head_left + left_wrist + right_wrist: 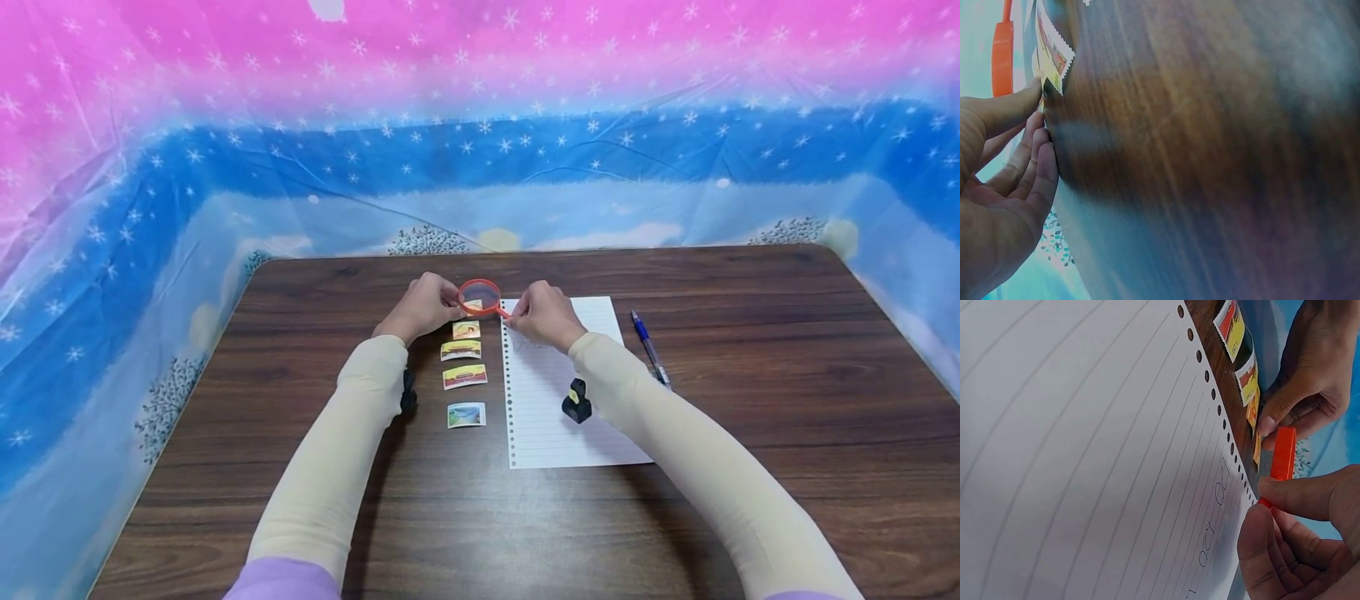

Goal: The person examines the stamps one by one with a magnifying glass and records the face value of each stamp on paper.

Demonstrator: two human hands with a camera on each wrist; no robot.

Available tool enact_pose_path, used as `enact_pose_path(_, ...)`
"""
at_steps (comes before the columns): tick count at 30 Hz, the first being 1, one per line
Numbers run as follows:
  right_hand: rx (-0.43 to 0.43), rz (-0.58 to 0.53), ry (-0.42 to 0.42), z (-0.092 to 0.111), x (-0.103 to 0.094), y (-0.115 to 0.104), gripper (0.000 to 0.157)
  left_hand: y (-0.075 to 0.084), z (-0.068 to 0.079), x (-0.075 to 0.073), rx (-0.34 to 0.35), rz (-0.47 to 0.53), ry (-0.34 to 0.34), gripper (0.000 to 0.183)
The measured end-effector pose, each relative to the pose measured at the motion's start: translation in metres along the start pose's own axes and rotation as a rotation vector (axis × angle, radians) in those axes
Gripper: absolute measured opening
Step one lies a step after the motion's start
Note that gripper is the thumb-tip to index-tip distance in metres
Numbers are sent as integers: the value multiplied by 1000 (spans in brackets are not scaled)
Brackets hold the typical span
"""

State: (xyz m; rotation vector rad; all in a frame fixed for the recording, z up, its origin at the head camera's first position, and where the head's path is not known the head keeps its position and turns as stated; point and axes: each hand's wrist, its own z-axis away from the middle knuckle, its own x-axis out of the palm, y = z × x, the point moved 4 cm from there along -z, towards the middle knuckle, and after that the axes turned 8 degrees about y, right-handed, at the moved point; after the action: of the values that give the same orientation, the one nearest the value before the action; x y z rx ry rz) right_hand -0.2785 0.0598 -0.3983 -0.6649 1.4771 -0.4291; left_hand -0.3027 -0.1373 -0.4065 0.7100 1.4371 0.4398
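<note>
A red-rimmed magnifying glass (pixel 479 297) is held by its thin handle between the thumb and fingers of my right hand (pixel 546 315). Its lens hangs over the far end of a column of small stamps. My left hand (pixel 428 307) is at the left of the lens, its thumb and fingertips pinching the farthest stamp (pixel 1257 450) at its edge. Nearer to me lie an orange-yellow stamp (pixel 466 330), two yellow-and-red stamps, one of them the lower stamp (pixel 465 377), and a blue-green landscape stamp (pixel 467 415). Several have curled, perforated edges.
Right of the stamps lies a lined sheet of paper (pixel 555 433) with punched holes along its left edge and handwritten numbers near the top. A blue pen (pixel 649 348) lies beyond its right side. The dark wooden table (pixel 300 367) meets a snowflake-patterned cloth (pixel 480 150) behind.
</note>
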Motion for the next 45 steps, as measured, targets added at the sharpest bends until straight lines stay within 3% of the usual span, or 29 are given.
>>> enact_pose_path(19,4,-2,20,5,-15,-2,13,-2,1,1,-26,-8,-2,19)
enact_pose_path(31,16,-69,44,20,-56,12,15,-2,1,1,-27,-4,-3,20)
enact_pose_path(45,36,-58,121,43,-111,60,20,-1,1,1,-19,10,-8,21)
